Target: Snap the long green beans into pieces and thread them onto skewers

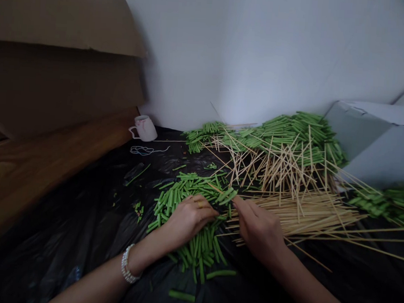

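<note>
My right hand (261,227) is closed around a thin wooden skewer (215,187). Several short green bean pieces (226,196) sit across this skewer, just beyond my fingertips, with the pointed end sticking out to the left. My left hand (192,218), with a ring on one finger and a beaded bracelet at the wrist, rests over a loose pile of cut green beans (173,198). Its fingers are bent together at the pile's right side, close to the skewer. Whatever lies between those fingertips is hidden.
Loose skewers (301,214) lie right of my right hand. Behind them is a heap of filled bean skewers (300,133), with more beans (388,201) at far right. A white mug (145,129), string (145,150), cardboard box (62,77) and pale box (379,136) surround the black plastic sheet (89,226).
</note>
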A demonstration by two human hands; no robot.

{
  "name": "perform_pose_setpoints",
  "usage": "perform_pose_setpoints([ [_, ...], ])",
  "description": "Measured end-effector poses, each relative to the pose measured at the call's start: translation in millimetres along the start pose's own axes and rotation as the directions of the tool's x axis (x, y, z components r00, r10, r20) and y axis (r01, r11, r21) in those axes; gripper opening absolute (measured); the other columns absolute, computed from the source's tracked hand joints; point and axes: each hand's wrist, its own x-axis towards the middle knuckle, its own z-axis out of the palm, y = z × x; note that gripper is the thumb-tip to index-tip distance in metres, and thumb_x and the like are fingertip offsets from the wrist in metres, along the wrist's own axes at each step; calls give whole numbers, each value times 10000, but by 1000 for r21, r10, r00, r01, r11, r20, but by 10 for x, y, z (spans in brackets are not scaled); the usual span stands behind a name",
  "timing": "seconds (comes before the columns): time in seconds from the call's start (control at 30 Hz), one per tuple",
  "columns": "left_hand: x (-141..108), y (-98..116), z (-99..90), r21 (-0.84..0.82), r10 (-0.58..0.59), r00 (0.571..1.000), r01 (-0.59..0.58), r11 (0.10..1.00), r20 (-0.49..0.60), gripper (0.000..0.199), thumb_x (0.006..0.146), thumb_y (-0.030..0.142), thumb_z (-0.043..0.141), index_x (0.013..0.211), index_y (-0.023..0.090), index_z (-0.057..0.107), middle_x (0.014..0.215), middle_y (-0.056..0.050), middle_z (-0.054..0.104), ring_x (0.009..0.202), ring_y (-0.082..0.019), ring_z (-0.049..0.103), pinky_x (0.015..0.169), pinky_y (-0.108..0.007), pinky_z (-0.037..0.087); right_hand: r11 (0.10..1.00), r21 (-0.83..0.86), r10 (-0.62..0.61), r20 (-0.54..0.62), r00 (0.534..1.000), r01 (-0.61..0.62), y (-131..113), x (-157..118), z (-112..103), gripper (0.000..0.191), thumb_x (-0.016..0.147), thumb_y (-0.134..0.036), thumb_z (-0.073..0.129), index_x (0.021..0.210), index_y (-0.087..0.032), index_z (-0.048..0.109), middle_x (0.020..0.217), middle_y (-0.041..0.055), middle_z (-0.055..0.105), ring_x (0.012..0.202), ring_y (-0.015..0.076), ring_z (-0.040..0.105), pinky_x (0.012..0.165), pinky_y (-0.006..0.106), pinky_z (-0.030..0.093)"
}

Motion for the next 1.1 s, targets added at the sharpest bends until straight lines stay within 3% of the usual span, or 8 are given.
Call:
perform_pose_setpoints([
  [0.1,7,-49,-75,-237,-210,962,166,957,-173,182,916,258,573,988,198,729,941,-74,728,920,-209,625,872,-339,447,1000,1,-9,-20,1000,9,5,5,-10,310,913,-78,427,1126,-122,648,674,9,631,561,129,551,540,284,355],
  [0.17,21,-78,-135,-492,-414,880,261,831,-233,131,859,285,654,907,190,729,891,-60,729,849,-193,640,804,-301,467,1000,6,-9,-38,999,9,-4,10,-22,327,902,-64,427,1138,-125,645,660,5,622,557,125,546,542,281,357],
  [0.23,38,-97,-187,-740,-572,800,272,615,-181,163,789,312,732,884,179,725,855,-48,732,785,-172,646,747,-272,476,1000,20,-12,-43,999,13,-21,13,-33,334,899,-57,419,1132,-127,648,658,6,622,553,123,543,543,279,356],
  [0.33,57,-101,-226,-927,-661,748,211,309,-51,287,719,312,800,961,170,737,865,-49,748,772,-148,653,746,-254,482,999,32,-41,-15,999,41,-50,8,-38,320,910,-63,409,1102,-121,659,679,16,636,554,127,547,545,282,357],
  [0.43,62,-83,-223,-966,-677,736,178,187,5,297,694,287,824,957,164,761,861,-53,757,762,-130,651,739,-236,479,998,24,-54,11,999,53,-66,-2,-28,318,913,-66,406,1086,-119,668,685,21,638,547,136,548,545,290,356],
  [0.57,62,-54,-204,-976,-659,752,161,148,25,257,685,265,832,923,180,781,847,-47,764,755,-120,651,737,-225,480,998,31,-57,27,998,56,-66,-9,-14,336,906,-60,394,1090,-117,670,674,20,630,554,135,552,553,283,361],
  [0.77,63,-9,-205,-971,-651,759,168,172,16,249,680,263,834,911,182,789,853,-54,767,747,-130,652,724,-234,488,999,27,-45,53,998,44,-64,-8,-12,342,893,-69,402,1097,-130,669,681,19,635,550,127,542,543,275,358],
  [1.1,76,-33,-211,-976,-686,728,156,149,12,272,644,314,858,859,161,794,786,-63,759,716,-143,649,729,-261,494,999,18,-29,57,998,28,-75,-27,6,342,876,-61,405,1063,-145,679,664,13,612,529,122,525,525,287,334],
])
